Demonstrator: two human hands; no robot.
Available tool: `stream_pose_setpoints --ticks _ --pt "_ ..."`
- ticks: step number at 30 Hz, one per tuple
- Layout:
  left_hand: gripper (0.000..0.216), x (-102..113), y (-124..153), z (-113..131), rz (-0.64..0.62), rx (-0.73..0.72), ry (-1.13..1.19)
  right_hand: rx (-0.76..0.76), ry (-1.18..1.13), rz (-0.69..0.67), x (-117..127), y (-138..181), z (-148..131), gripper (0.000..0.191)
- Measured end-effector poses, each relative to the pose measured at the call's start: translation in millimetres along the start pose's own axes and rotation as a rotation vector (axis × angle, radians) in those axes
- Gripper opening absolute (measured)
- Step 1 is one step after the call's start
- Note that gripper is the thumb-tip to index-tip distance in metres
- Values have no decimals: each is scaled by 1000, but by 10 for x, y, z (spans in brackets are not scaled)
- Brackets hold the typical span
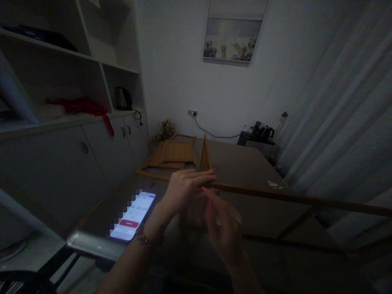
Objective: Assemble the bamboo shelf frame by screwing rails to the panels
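A long wooden frame (275, 195) runs from in front of me off to the right, with a crosspiece (295, 222) joining its rails. My left hand (186, 185) grips its near left end, the fingers laid across the top at the foot of an upright wooden panel (205, 155). Just below those fingers, my right hand (223, 224) is closed in a pinch against the same joint. Something tiny and pale shows at its fingertips, too small and dark to name.
A lit phone (133, 216) lies left of my hands, with small metal hardware (153, 182) behind it. Slatted wooden panels (179, 152) are stacked at the table's back left. White scraps (277, 185) lie on the tabletop (239, 159) at right. A cabinet (104, 134) borders the left.
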State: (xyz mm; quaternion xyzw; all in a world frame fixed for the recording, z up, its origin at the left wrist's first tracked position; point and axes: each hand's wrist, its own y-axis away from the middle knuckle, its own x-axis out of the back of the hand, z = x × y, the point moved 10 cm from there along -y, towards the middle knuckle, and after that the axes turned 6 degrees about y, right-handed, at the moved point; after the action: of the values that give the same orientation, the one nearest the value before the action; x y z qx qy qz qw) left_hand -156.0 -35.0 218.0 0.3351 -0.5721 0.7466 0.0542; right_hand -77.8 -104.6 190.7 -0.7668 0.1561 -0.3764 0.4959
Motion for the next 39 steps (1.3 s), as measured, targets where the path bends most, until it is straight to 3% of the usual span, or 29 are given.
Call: stream_pose_setpoints --ticks 7,14,16,19,22,26,29,32,39 --pt "28 3 0 17 -11 -22 0 214 30 -152 85 18 87 29" --pt "29 11 -15 42 -18 -24 -9 285 130 56 232 -87 -52 8" --pt "28 7 -12 32 -19 -19 1 275 72 68 194 -127 -95 6" --pt "26 -9 -2 6 -25 -10 21 228 15 59 115 -166 -98 25" --pt "27 -18 0 -6 -27 -3 4 189 49 145 156 -152 -83 39" --pt "29 -4 -12 19 -22 -6 -17 -4 -39 214 232 -106 71 34" --pt "30 -2 -14 25 -22 -7 -18 -170 -140 186 219 -51 194 27" --pt "31 -9 -7 14 -23 -7 -14 -239 -214 131 183 -9 237 26" --pt "29 5 -8 11 -12 -5 0 -74 -288 -102 119 -51 214 31"
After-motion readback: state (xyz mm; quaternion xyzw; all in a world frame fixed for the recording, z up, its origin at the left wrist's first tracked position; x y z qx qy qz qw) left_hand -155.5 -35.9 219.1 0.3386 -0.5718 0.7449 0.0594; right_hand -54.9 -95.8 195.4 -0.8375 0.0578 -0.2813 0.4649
